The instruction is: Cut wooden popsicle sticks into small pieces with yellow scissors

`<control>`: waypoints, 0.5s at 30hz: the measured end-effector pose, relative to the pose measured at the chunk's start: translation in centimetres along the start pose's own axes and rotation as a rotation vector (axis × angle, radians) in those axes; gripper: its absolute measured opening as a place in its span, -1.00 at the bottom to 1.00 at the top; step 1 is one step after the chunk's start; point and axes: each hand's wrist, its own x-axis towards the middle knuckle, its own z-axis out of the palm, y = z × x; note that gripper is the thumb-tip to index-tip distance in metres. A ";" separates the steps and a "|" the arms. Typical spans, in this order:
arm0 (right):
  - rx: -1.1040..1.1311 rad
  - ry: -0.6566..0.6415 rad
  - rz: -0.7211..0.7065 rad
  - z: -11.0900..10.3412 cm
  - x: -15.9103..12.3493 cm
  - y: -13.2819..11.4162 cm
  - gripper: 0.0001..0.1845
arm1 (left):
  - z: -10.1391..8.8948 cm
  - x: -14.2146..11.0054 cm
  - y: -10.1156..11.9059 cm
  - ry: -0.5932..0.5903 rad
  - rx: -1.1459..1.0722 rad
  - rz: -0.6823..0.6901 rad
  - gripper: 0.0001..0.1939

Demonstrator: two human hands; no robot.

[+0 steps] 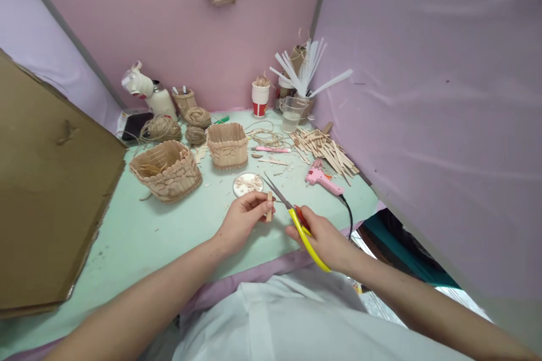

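Note:
Between the thumb and fingers of my left hand [246,215] is a short piece of wooden stick [269,207], held upright. My right hand [328,237] grips a pair of scissors [305,237] with yellow and red handles. The slim blades are slightly parted and point up and left, just past the stick piece. Behind my left hand lies a round white lid [243,181] with small wood clippings on it. Two small baskets made of wooden sticks stand farther back: a square one [227,149] and a wider one [169,177] to the left.
A pink glue gun [324,179] with a black cord lies at the right, near a pile of wooden sticks [328,149]. Twine balls [198,117], a paper cup [260,98] and a clear plastic cup [292,115] line the back. Cardboard [55,192] stands at the left.

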 end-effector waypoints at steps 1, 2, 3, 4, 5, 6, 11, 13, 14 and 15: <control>-0.042 0.015 0.012 0.1 0.0 0.0 -0.66 | 0.0 0.0 0.0 0.000 0.001 0.010 -0.81; -0.083 0.027 0.023 0.1 -0.1 -0.1 -0.66 | 0.0 0.0 0.0 -0.004 0.006 0.020 -0.81; -0.119 0.038 0.029 0.2 -0.1 -0.1 -0.65 | 0.0 0.0 0.1 -0.009 0.013 0.029 -0.82; -0.148 0.046 0.030 0.2 -0.1 -0.2 -0.65 | 0.0 -0.1 0.1 -0.017 0.020 0.037 -0.82; -0.170 0.052 0.027 0.2 -0.1 -0.2 -0.65 | 0.0 -0.1 0.1 -0.024 0.026 0.042 -0.82; -0.188 0.056 0.024 0.3 -0.1 -0.2 -0.66 | 0.0 -0.1 0.1 -0.029 0.030 0.046 -0.82; -0.241 0.069 0.036 0.5 -0.1 -0.3 -0.63 | 0.1 -0.3 0.2 -0.056 0.045 0.048 -0.83; -0.252 0.070 0.042 0.6 0.0 -0.3 -0.63 | 0.1 -0.3 0.2 -0.063 0.054 0.053 -0.82; -0.255 0.069 0.044 0.7 0.0 -0.3 -0.64 | 0.1 -0.3 0.2 -0.065 0.059 0.056 -0.82; -0.256 0.067 0.044 0.7 0.0 -0.2 -0.64 | 0.1 -0.4 0.2 -0.066 0.064 0.059 -0.81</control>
